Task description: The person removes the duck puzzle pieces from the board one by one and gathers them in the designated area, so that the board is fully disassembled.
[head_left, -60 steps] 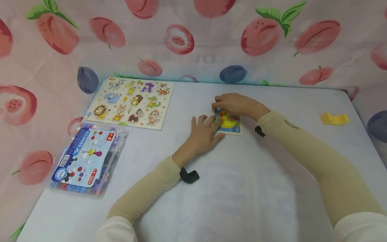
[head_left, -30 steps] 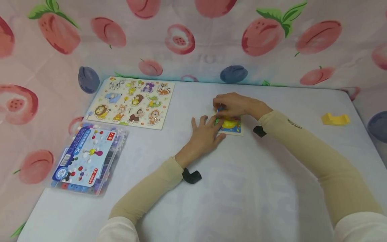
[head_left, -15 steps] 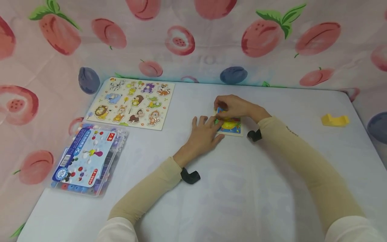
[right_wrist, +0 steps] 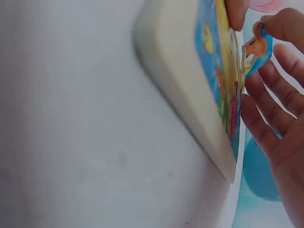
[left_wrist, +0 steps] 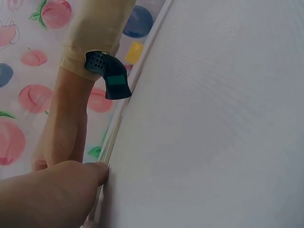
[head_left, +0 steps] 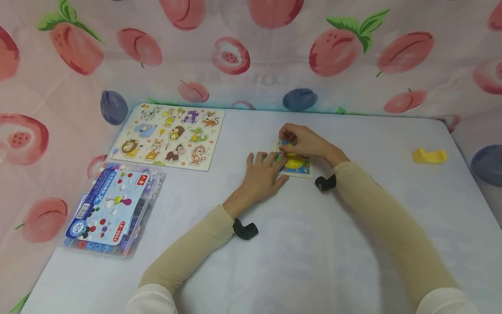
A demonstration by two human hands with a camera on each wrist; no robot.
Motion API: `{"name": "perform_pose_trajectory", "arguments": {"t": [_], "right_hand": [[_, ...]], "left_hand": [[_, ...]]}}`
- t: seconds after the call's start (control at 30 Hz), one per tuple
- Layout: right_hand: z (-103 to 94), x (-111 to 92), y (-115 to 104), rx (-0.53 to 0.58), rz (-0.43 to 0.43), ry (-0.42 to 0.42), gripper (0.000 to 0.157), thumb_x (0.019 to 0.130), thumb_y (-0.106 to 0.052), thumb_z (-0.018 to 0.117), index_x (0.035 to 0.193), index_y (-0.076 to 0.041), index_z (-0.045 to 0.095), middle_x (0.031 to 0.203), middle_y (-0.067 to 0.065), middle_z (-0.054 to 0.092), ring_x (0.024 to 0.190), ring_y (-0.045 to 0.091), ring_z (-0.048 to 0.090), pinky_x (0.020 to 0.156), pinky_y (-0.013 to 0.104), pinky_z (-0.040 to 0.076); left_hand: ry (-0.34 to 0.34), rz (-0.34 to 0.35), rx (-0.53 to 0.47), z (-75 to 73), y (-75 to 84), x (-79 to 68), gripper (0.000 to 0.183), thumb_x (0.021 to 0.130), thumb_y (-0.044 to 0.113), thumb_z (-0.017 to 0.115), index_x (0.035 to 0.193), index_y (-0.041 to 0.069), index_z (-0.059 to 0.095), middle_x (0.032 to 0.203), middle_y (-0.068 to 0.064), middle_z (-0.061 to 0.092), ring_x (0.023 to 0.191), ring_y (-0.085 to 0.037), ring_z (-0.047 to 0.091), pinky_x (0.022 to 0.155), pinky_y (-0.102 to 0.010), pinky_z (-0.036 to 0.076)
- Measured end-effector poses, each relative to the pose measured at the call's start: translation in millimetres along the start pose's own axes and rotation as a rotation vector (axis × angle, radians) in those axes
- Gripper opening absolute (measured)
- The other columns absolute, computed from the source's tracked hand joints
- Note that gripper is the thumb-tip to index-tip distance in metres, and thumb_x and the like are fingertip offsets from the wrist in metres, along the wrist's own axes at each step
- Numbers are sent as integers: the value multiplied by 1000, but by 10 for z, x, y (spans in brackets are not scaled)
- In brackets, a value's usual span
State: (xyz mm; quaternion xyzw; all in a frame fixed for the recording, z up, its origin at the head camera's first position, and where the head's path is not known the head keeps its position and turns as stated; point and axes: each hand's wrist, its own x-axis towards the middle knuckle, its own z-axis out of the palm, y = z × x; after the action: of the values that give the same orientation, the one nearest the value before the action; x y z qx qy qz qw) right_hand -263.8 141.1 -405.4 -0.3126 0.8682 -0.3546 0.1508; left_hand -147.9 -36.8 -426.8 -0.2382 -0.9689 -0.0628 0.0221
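A small duck jigsaw puzzle [head_left: 303, 171] in a pale frame lies near the middle of the table. My left hand [head_left: 259, 179] rests flat with spread fingers on its left side; the left wrist view shows this hand [left_wrist: 52, 192] at the board's edge [left_wrist: 113, 135]. Over the puzzle's upper left part, my right hand [head_left: 306, 141] pinches a jigsaw piece between thumb and fingers. Seen from the right wrist, that blue and orange jigsaw piece [right_wrist: 259, 50] is tilted up from the picture, with the right hand [right_wrist: 285, 99] behind it. Whether its lower edge touches the board is unclear.
An animal puzzle board [head_left: 168, 137] lies at the back left. In front of it is a clear plastic case [head_left: 110, 207] with a molecule picture on its lid. A yellow block [head_left: 430, 156] sits at the far right. A fruit-print cloth [head_left: 266, 56] hangs behind the table.
The right fingers, at the puzzle's upper left corner before, now hold a piece raised at an angle. The right forearm has swung inward and down. The left hand stays in place.
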Motion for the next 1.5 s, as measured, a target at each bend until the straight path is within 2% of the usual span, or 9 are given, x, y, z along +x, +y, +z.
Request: {"name": "perform_pose_trajectory", "arguments": {"t": [0.17, 0.3, 0.43, 0.57, 0.7, 1.07, 1.2, 1.4, 1.5], "right_hand": [[19, -11, 42, 61, 23, 31, 28, 86, -26, 69, 105, -10, 55, 106, 5, 59, 103, 20, 58, 95, 39, 47], [31, -17, 69, 84, 1, 40, 31, 85, -29, 71, 105, -11, 56, 106, 4, 59, 103, 19, 57, 95, 40, 46], [53, -23, 97, 69, -29, 36, 32, 84, -33, 71, 105, -13, 56, 105, 2, 60, 102, 17, 55, 97, 39, 43], [65, -36, 101, 64, -28, 38, 31, 85, -33, 70, 105, -15, 56, 105, 1, 60, 103, 16, 55, 98, 39, 42], [68, -41, 86, 78, -13, 34, 29, 86, -32, 69, 105, -14, 58, 107, 2, 60, 106, 18, 55, 99, 41, 41], [70, -81, 72, 93, -9, 76, 28, 85, -27, 71, 106, -12, 62, 107, 5, 63, 103, 19, 57, 97, 40, 42], [84, -101, 63, 76, -30, 107, 28, 84, -27, 71, 106, -12, 62, 106, 4, 63, 100, 18, 58, 96, 40, 44], [104, -121, 54, -19, -139, 139, 24, 85, -22, 71, 105, -14, 62, 106, 0, 61, 101, 17, 61, 92, 37, 48], [115, -127, 50, 40, -115, 164, 25, 86, -21, 70, 107, -11, 62, 108, 2, 61, 105, 20, 61, 94, 37, 49]], "left_hand": [[5, 2, 6, 14, -19, -4, 56, 96, 54, 41, 145, 28, 38, 144, -3, 41, 126, -29, 36, 105, -59, 25], [22, 27, 17, 29, -9, -3, 55, 97, 50, 41, 145, 24, 38, 147, -3, 38, 129, -26, 35, 105, -54, 27], [47, 107, 8, 55, 56, 7, 52, 98, 43, 43, 144, 19, 39, 148, 0, 37, 130, -22, 37, 102, -45, 32], [14, 175, -5, 74, 159, 32, 55, 100, 45, 38, 147, 18, 34, 152, -1, 34, 135, -26, 32, 103, -43, 32], [-32, 151, 27, 85, 224, 60, 61, 99, 54, 28, 151, 22, 25, 155, -2, 28, 138, -29, 26, 102, -43, 29], [-11, 118, 39, 72, 257, 142, 65, 95, 62, 25, 148, 25, 29, 151, -1, 34, 130, -26, 31, 92, -42, 32], [-13, 112, 40, 76, 260, 147, 67, 94, 65, 24, 149, 26, 27, 152, -1, 32, 130, -25, 31, 92, -41, 32], [-5, 104, 31, 95, 262, 156, 67, 93, 67, 24, 147, 28, 31, 150, 1, 34, 130, -24, 31, 94, -42, 30], [-2, 98, 22, 101, 264, 162, 67, 92, 67, 26, 146, 28, 31, 151, 1, 33, 131, -24, 30, 94, -43, 30]]}}
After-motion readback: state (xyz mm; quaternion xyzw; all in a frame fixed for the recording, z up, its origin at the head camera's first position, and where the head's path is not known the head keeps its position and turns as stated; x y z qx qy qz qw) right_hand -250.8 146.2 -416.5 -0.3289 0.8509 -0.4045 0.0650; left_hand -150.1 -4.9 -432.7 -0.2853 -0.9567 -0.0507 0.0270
